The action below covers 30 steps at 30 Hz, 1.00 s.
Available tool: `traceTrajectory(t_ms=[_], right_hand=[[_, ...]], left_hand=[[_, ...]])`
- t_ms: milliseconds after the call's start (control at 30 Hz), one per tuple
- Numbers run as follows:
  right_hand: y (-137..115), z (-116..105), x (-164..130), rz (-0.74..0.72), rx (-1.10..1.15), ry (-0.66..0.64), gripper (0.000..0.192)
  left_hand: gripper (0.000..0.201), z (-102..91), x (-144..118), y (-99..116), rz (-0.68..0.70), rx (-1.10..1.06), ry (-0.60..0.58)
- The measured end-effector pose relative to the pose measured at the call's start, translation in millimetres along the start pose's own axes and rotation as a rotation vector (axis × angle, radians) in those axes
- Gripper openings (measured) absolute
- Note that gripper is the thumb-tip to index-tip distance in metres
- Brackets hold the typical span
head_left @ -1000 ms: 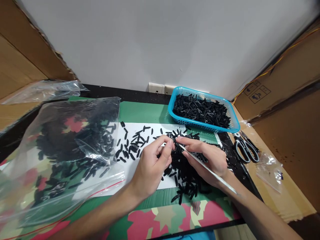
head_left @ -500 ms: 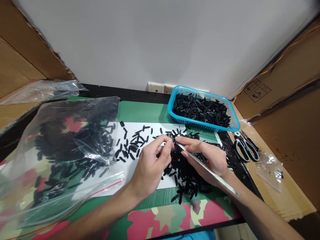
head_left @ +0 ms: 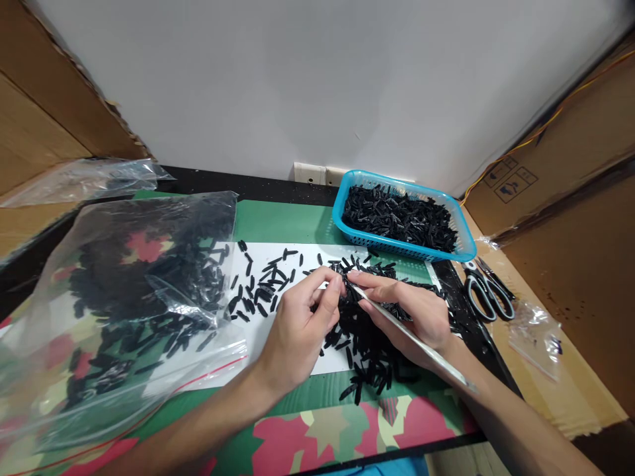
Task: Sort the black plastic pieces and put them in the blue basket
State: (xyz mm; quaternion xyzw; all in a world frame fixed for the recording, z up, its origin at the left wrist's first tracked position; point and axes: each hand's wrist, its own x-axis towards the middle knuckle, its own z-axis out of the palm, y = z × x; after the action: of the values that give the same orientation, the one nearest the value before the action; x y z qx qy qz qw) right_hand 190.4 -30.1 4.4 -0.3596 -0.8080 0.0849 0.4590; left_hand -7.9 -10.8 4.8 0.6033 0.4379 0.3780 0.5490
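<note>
My left hand (head_left: 303, 324) is closed, thumb and forefinger pinched together above the black pile; whatever lies between the fingertips is too small to make out. In my right hand (head_left: 417, 314) is a long, slim silver tool (head_left: 425, 352), gripped like a pen, its tip meeting the left fingertips and its other end lying over the wrist. Small black strips (head_left: 374, 380) are heaped under both hands. More loose strips (head_left: 268, 284) are scattered to the left on a white sheet (head_left: 255, 254).
A blue basket (head_left: 407, 251) full of black strips stands behind my hands. At left lies a clear zip bag (head_left: 198, 360) with strips in it or under it. Scissors (head_left: 489, 297) and a small plastic bag (head_left: 536, 337) lie at right. Cardboard (head_left: 570, 231) and a wall (head_left: 248, 86) enclose the table.
</note>
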Motion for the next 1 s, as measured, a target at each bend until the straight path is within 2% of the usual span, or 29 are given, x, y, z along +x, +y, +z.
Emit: traceTrajectory(t_ms=[267, 433, 767, 833, 1000], right_hand=[[-0.4, -0.3, -0.3, -0.006, 0.001, -0.002, 0.012], [-0.9, -0.7, 0.1, 0.006, 0.006, -0.005, 0.011], [0.7, 2.1, 2.8, -0.098, -0.074, -0.059, 0.016], [0.3, 1.8, 3.0, -0.071, -0.05, -0.055, 0.015], [-0.3, 0.6, 0.7, 0.121, 0.105, -0.038, 0.011]], left_hand=[[0.037, -0.5, 0.0, -0.6, -0.001, 0.007, -0.009], [0.035, -2.0, -1.9, 1.5, 0.014, 0.099, -0.013], [0.035, -0.5, 0.1, 0.0, -0.001, 0.039, -0.009], [0.036, -0.3, 0.7, -0.8, -0.007, 0.006, -0.01], [0.036, -0.3, 1.5, -1.1, -0.017, -0.039, -0.016]])
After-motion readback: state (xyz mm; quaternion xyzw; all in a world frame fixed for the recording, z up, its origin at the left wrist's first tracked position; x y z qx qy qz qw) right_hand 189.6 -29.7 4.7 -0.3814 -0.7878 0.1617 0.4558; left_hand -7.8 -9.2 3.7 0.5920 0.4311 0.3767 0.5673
